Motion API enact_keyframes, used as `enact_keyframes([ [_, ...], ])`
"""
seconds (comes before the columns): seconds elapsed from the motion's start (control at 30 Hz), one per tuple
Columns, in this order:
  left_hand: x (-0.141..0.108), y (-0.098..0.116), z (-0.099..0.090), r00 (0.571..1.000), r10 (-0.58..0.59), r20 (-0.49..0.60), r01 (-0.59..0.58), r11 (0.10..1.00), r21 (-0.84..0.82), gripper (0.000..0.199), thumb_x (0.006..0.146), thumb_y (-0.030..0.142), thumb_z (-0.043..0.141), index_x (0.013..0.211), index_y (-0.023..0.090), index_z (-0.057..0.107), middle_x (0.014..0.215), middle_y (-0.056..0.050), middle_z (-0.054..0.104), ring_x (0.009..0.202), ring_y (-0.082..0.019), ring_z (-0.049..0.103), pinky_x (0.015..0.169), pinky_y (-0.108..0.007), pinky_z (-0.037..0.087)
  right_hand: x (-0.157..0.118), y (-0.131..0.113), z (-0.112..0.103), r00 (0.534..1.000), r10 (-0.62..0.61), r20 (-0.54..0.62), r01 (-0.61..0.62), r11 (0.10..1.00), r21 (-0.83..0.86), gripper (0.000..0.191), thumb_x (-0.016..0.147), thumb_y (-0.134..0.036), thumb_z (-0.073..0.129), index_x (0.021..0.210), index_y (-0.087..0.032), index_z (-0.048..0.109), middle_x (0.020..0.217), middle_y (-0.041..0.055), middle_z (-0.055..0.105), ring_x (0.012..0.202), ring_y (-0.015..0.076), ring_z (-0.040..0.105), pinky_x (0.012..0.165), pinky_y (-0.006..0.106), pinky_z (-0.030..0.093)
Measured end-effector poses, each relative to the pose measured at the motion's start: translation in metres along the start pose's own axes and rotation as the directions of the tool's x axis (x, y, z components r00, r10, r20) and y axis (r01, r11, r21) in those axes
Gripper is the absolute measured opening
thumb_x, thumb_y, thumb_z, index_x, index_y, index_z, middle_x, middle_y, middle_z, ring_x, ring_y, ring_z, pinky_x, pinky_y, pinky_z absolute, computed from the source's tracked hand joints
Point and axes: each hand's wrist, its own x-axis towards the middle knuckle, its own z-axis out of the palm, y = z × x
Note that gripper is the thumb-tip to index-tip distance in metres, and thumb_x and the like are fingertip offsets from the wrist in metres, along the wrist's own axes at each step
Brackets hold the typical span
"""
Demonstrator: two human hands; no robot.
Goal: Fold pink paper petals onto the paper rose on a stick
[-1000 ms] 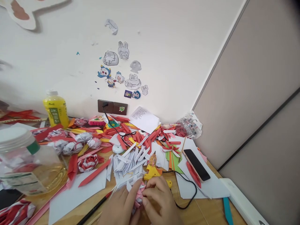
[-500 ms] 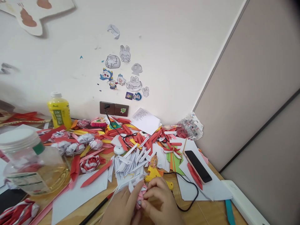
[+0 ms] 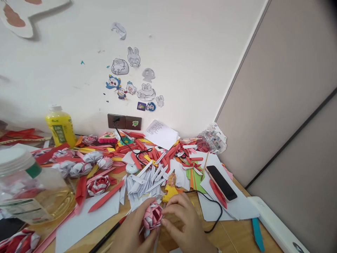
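A pink-and-white folded paper flower (image 3: 152, 217) is held upright near the bottom middle of the head view, its layered petals around a dark reddish centre. My left hand (image 3: 133, 228) wraps it from the left, thumb and fingers on its side and base. From the right, my right hand (image 3: 185, 223) pinches at the flower's edge with thumb and forefinger; what lies between those fingertips is too small to make out. Just behind the right hand lies a yellow glue gun (image 3: 168, 194), partly hidden by the fingers. White folded paper strips (image 3: 142, 188) are heaped behind the flower.
At left stand a clear jar (image 3: 52, 196) and a yellow drink bottle (image 3: 61, 126). Finished paper flowers (image 3: 98, 185) lie among red strips. A phone (image 3: 221, 182) rests on white sheets at right, beside a black cord (image 3: 219, 207). A black-and-red pen (image 3: 107, 235) lies near the left hand.
The paper flower has been raised and turned, so its petals and centre now show. Both hands have shifted with it, and the camera view has moved slightly to the right.
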Motion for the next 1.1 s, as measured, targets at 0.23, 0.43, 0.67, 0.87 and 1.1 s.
enact_keyframes([
  [0.23,-0.004,-0.004,0.001,1.000,0.022,0.022,-0.021,0.999,-0.026,0.052,0.079,0.027,0.058,0.128,0.028,0.042,0.126,-0.008,0.061,0.113,-0.026,0.058,0.091,-0.039,0.050,0.003,-0.005,-0.010,0.983,-0.157,0.098,0.178,0.947,-0.266,0.008,0.088,-0.014,0.052,0.088,-0.020,0.058,0.087,0.0039,0.057,0.078,0.0193,0.048,0.070,0.033,0.040],
  [0.43,0.001,0.004,-0.005,0.994,-0.064,0.089,0.087,0.956,-0.279,0.051,0.084,0.025,0.054,0.128,0.032,0.029,0.122,-0.005,0.064,0.110,-0.019,0.060,0.088,-0.030,0.053,0.004,-0.004,-0.011,0.988,-0.154,0.011,0.151,0.949,-0.275,0.013,0.090,-0.014,0.045,0.086,-0.020,0.056,0.080,0.0043,0.055,0.074,0.0196,0.048,0.067,0.034,0.039],
  [0.67,0.008,-0.004,-0.003,0.997,-0.078,0.004,0.077,0.975,-0.208,0.036,0.080,0.033,0.057,0.114,0.022,0.053,0.117,-0.009,0.067,0.107,-0.024,0.062,0.088,-0.035,0.053,0.002,-0.001,-0.004,0.999,-0.037,-0.021,0.033,0.985,-0.169,0.013,0.085,-0.010,0.050,0.083,-0.019,0.059,0.079,0.0027,0.055,0.074,0.0178,0.050,0.065,0.030,0.040],
  [0.87,0.010,-0.006,-0.003,0.999,0.031,-0.015,-0.032,0.994,-0.106,0.029,0.081,0.033,0.058,0.108,0.022,0.060,0.105,-0.007,0.073,0.095,-0.023,0.068,0.084,-0.033,0.055,0.001,0.002,0.000,0.999,0.018,-0.027,-0.021,0.996,-0.092,0.014,0.083,-0.008,0.051,0.078,-0.018,0.060,0.077,0.0025,0.055,0.074,0.0173,0.051,0.064,0.029,0.041],
  [1.1,0.007,-0.009,-0.001,0.999,0.034,-0.032,-0.036,0.997,-0.067,0.029,0.081,0.034,0.057,0.107,0.023,0.060,0.100,-0.006,0.074,0.087,-0.023,0.069,0.078,-0.034,0.057,0.001,0.001,0.001,0.999,0.031,-0.023,-0.033,0.995,-0.091,0.016,0.083,-0.008,0.048,0.077,-0.019,0.058,0.076,0.0024,0.055,0.073,0.0172,0.051,0.064,0.028,0.041],
])
